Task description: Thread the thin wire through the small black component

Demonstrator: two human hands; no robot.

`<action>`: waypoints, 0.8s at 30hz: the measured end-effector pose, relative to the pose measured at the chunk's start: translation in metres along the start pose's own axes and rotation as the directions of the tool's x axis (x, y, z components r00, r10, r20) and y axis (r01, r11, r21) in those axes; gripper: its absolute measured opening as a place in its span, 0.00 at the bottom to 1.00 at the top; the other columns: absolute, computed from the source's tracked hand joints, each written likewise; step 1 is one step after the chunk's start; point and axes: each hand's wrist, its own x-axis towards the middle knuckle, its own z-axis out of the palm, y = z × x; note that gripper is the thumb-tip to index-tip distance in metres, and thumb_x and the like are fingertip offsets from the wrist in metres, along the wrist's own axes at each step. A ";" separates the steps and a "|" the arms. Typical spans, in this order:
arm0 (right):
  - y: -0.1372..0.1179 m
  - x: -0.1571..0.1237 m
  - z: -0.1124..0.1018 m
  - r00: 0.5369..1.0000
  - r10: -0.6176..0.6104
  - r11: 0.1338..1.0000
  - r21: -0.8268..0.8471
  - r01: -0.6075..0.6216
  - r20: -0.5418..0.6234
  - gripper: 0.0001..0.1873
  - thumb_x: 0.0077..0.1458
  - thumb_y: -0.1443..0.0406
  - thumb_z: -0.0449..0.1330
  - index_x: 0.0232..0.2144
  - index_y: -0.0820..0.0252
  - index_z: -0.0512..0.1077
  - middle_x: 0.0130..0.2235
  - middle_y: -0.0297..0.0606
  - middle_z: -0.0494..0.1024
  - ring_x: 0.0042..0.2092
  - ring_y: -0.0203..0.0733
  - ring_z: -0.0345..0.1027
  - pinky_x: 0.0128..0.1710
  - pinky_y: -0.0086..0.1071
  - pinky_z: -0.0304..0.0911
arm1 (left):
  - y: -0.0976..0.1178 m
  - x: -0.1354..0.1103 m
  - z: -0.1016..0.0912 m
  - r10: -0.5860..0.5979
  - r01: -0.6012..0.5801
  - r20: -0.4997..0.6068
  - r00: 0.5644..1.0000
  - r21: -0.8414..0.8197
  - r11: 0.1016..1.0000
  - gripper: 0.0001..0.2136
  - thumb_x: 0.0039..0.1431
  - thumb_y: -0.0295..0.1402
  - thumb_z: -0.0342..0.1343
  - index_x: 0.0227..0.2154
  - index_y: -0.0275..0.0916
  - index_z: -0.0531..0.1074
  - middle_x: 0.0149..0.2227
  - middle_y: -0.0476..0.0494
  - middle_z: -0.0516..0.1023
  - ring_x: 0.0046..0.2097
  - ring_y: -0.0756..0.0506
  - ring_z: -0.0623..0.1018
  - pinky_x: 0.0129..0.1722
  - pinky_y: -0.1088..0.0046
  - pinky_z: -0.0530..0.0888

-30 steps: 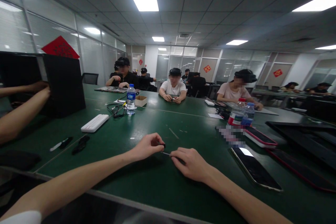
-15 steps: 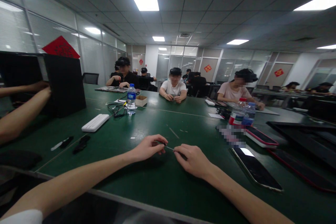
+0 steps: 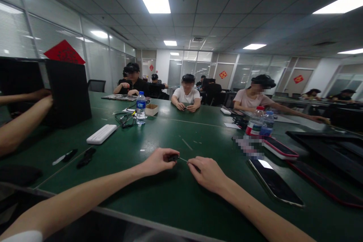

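Observation:
Over the green table (image 3: 159, 196), my left hand (image 3: 159, 162) is closed on a small black piece (image 3: 173, 157) between thumb and fingers. From it a thin metal shaft (image 3: 183, 159) runs across to my right hand (image 3: 208, 174). Thumb and forefinger of my right hand are pinched at the shaft's far end; the very tip is hidden by them. It looks like a small screwdriver, but I cannot make out the kind for certain.
A smartphone (image 3: 275, 181) and a red-edged device (image 3: 280, 148) lie to the right, near two bottles (image 3: 256, 121). Left are a white box (image 3: 101, 134), a black strap (image 3: 86, 157) and a water bottle (image 3: 141, 109). Another person's arm (image 3: 25, 121) reaches behind a black panel (image 3: 69, 94).
The fingers of my left hand have shifted, showing more of the black piece. My right hand stays nearly still. Across the table at right, a person's arm has stretched out rightward.

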 end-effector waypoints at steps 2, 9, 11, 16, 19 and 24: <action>-0.001 0.000 0.001 1.000 0.008 1.000 -0.012 -0.008 0.011 0.19 0.67 0.60 0.48 0.44 0.58 0.78 0.37 0.41 0.79 0.36 0.41 0.72 0.38 0.32 0.65 | 0.000 0.000 -0.001 0.034 -0.032 -0.009 0.999 0.113 0.993 0.20 0.55 0.30 0.59 0.51 0.35 0.75 0.48 0.39 0.80 0.46 0.43 0.79 0.50 0.65 0.74; -0.002 0.000 0.001 0.998 0.011 1.000 -0.025 -0.010 0.056 0.19 0.67 0.60 0.48 0.42 0.58 0.78 0.36 0.40 0.79 0.35 0.41 0.72 0.37 0.32 0.64 | 0.006 -0.005 -0.004 0.126 -0.123 0.013 0.992 0.353 0.928 0.16 0.58 0.32 0.59 0.49 0.39 0.76 0.45 0.43 0.81 0.44 0.44 0.80 0.46 0.70 0.75; -0.002 0.000 0.002 0.997 0.013 1.000 -0.019 -0.012 0.075 0.19 0.68 0.60 0.47 0.42 0.58 0.78 0.36 0.41 0.79 0.35 0.41 0.73 0.38 0.32 0.64 | 0.003 -0.005 -0.004 0.151 -0.150 0.028 0.988 0.386 0.910 0.15 0.60 0.33 0.59 0.50 0.40 0.76 0.47 0.43 0.81 0.46 0.44 0.79 0.48 0.70 0.74; -0.001 0.001 0.005 0.996 -0.002 1.000 0.027 0.000 0.087 0.18 0.67 0.61 0.48 0.43 0.59 0.77 0.38 0.41 0.78 0.37 0.41 0.72 0.39 0.33 0.65 | -0.005 -0.002 -0.006 0.227 -0.231 0.063 0.972 0.457 0.859 0.13 0.62 0.35 0.58 0.49 0.41 0.77 0.47 0.42 0.81 0.46 0.43 0.80 0.49 0.69 0.74; -0.001 0.001 0.004 0.997 0.013 0.998 0.063 -0.018 0.080 0.16 0.65 0.59 0.52 0.47 0.59 0.75 0.41 0.42 0.77 0.39 0.42 0.72 0.40 0.34 0.66 | -0.007 -0.001 -0.010 0.261 -0.267 0.079 0.962 0.473 0.840 0.14 0.63 0.35 0.57 0.50 0.42 0.77 0.47 0.42 0.81 0.44 0.44 0.80 0.47 0.71 0.74; -0.003 0.000 0.001 0.998 0.022 0.987 0.160 -0.032 0.063 0.19 0.59 0.65 0.56 0.53 0.60 0.69 0.49 0.44 0.73 0.44 0.44 0.71 0.44 0.36 0.67 | -0.008 0.000 -0.015 0.233 -0.213 0.026 0.972 0.509 0.834 0.15 0.62 0.35 0.58 0.51 0.44 0.76 0.44 0.44 0.82 0.39 0.45 0.80 0.41 0.72 0.74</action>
